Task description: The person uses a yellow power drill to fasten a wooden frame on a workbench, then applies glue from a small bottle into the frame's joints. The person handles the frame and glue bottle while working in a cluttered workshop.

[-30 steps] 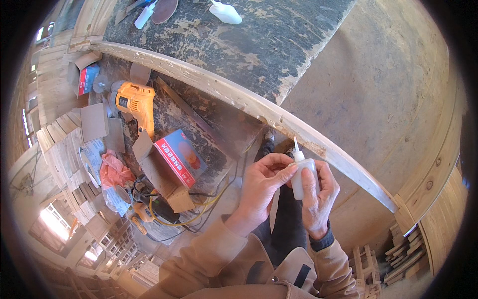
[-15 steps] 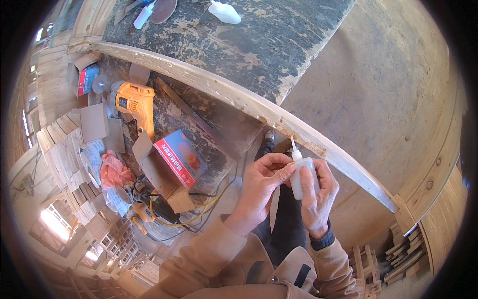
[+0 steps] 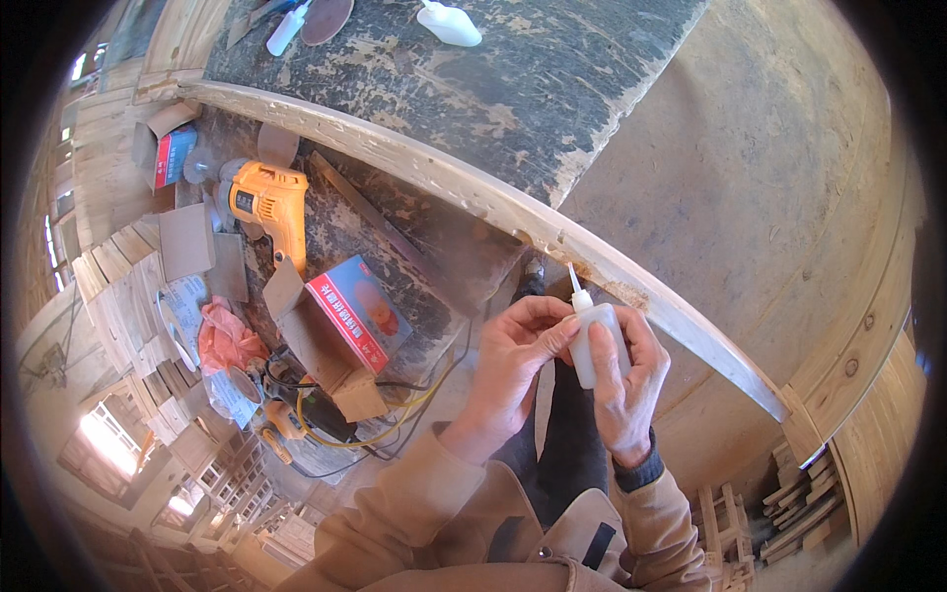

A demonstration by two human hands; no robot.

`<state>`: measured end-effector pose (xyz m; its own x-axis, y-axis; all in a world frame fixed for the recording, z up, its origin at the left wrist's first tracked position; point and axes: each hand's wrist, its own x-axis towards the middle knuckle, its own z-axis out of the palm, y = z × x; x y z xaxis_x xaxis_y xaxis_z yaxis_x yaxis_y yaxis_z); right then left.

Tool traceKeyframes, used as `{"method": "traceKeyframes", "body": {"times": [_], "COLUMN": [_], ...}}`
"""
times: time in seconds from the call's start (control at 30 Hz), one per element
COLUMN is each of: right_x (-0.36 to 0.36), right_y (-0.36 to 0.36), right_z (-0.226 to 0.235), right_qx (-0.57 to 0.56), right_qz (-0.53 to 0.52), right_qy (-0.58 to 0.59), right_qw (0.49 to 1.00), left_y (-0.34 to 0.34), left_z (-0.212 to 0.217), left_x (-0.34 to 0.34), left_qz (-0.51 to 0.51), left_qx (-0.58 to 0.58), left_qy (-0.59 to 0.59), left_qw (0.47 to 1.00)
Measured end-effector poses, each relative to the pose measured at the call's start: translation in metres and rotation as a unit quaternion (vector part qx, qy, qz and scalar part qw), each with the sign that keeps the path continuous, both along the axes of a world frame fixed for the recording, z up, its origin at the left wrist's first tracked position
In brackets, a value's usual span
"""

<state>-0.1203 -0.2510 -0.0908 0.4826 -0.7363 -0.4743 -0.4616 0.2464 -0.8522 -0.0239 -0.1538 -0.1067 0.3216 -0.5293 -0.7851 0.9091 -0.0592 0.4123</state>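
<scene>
A small white squeeze bottle with a long pointed nozzle is held between my hands, its tip slanting up toward a long wooden strip. My right hand wraps the bottle's body, thumb across its front. With thumb and fingers, my left hand pinches at the bottle's shoulder, just below the nozzle. The strip's edge passes just beyond the nozzle tip, and brownish rough patches show on it there.
On the dark worn bench at left lie an orange power drill and an open cardboard box. Cables hang beside it. Farther off lie another white bottle and a blue-white bottle. Wood offcuts are stacked at lower right.
Both hands and the bottle have shifted slightly up and left. The nozzle leans a little more to the left. The grip on the bottle stays the same.
</scene>
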Motion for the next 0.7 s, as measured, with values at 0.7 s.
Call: {"method": "traceKeyframes", "body": {"times": [0.7], "right_x": [-0.018], "right_y": [0.016], "right_z": [-0.006], "right_qx": [0.035], "right_qz": [0.011], "right_qy": [-0.08], "right_qw": [0.996], "left_y": [0.057], "left_z": [0.051], "left_x": [0.04], "left_qz": [-0.078], "left_qx": [0.223], "left_qy": [-0.522], "left_qw": [0.82]}}
